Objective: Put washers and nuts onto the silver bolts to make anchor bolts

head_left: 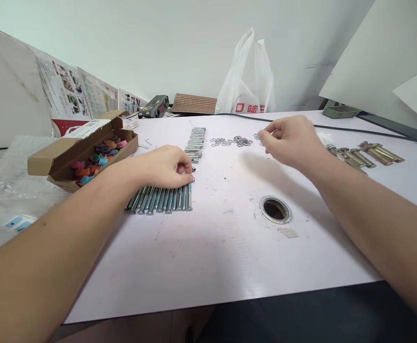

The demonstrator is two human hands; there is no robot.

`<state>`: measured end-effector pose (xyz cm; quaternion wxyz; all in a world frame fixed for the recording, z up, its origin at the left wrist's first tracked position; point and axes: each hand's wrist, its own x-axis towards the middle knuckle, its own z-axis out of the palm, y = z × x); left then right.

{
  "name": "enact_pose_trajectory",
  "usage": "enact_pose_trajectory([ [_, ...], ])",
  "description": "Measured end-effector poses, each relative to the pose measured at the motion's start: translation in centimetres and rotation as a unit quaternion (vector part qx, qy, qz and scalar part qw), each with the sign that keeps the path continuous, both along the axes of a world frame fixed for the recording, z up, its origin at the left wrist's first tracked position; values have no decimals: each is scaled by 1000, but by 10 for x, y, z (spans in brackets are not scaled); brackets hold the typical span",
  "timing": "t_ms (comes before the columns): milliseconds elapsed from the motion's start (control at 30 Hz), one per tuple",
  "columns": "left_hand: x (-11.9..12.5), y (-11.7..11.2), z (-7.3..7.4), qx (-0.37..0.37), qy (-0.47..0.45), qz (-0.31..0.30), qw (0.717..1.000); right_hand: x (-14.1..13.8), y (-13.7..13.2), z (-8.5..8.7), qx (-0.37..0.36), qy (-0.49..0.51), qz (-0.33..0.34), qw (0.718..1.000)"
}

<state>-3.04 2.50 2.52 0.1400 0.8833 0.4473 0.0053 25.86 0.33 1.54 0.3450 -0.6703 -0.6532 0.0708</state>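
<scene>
My left hand point(167, 166) is closed, fingers curled over the far ends of a row of silvery bolts point(168, 197) lying side by side. A bit of metal shows at its fingertips, but what they grip is hidden. Above it runs a column of metal sleeves point(196, 143). At the back right, my right hand point(289, 140) has thumb and forefinger pinched together over some small shiny pieces point(256, 136), probably nuts; anything between the fingertips is too small to make out. To its left lie a pile of flat washers point(242, 141) and a group of thin ring washers point(220, 142).
A cardboard box point(127, 138) of colourful caps stands left, beside bubble wrap point(25, 162). Brass-coloured anchor bolts point(381, 153) lie far right. A round metal-rimmed hole point(289, 216) opens in the white table point(194, 267). Behind are a white plastic bag point(246, 85) and a black cable point(372, 133).
</scene>
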Motion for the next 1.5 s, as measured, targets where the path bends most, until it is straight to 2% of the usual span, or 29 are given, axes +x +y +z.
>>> enact_pose_trajectory([
  [67,1,-1,0,1,-4,-13,1000,-28,-11,-4,18,11,72,997],
  [167,1,-2,-1,-9,-10,-29,1000,-75,-31,-10,-107,25,199,974],
  [267,1,-1,-2,-18,-6,-31,999,-107,-46,-14,-211,-9,274,938],
  [367,1,0,-2,7,-27,-27,999,-113,-51,-14,-261,-32,271,926],
  [500,3,0,-4,64,-62,-33,995,-99,-46,-14,-342,-4,265,901],
  [633,9,-2,-10,25,-129,-13,991,-88,-40,-17,-391,78,281,873],
  [733,14,-4,-13,-25,-219,8,975,-84,-38,-19,-394,144,294,859],
  [867,17,-4,-16,-100,-319,50,941,-77,-39,-21,-357,191,323,856],
  [1067,23,5,-27,-219,-507,133,823,-76,-43,-13,-310,194,347,863],
  [1167,28,3,-26,-264,-539,156,784,-77,-43,-11,-308,194,347,865],
  [1233,29,2,-25,-279,-537,158,780,-78,-42,-11,-303,193,347,867],
  [1367,27,1,-23,-275,-520,142,796,-77,-41,-12,-299,194,335,872],
  [1500,22,0,-23,-243,-465,107,844,-75,-38,-15,-259,186,320,892],
])
